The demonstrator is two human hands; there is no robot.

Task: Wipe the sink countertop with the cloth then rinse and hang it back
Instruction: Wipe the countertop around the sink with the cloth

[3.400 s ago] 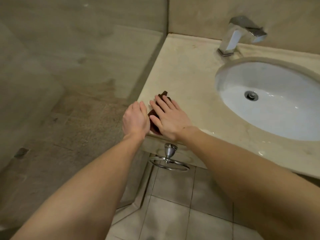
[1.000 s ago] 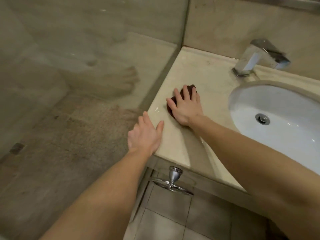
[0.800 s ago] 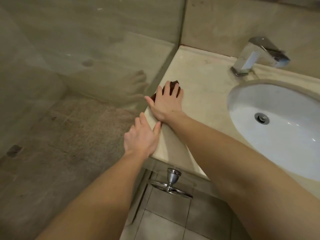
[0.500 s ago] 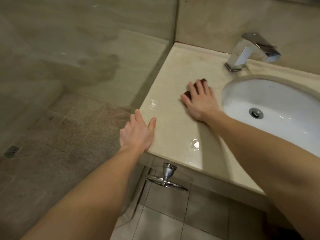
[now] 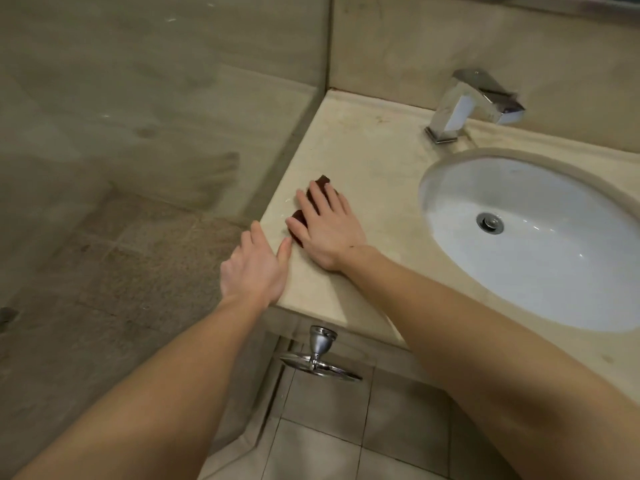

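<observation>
A dark brown cloth (image 5: 322,182) lies on the beige stone countertop (image 5: 374,157), left of the white oval sink basin (image 5: 540,258). My right hand (image 5: 327,227) presses flat on the cloth with fingers spread; most of the cloth is hidden under it. Near the counter's left front corner my left hand (image 5: 258,270) rests with its fingers apart, holding nothing. A chrome tap (image 5: 467,105) stands at the back, behind the basin.
A glass shower partition (image 5: 173,116) meets the counter's left edge. Under the counter's front edge hangs a chrome towel ring (image 5: 320,362). Below it is a grey tiled floor (image 5: 329,445). Tiled wall rises behind the counter.
My right hand has slid the cloth from beside the basin back to the left, toward the counter's left edge. The left hand stays at the corner.
</observation>
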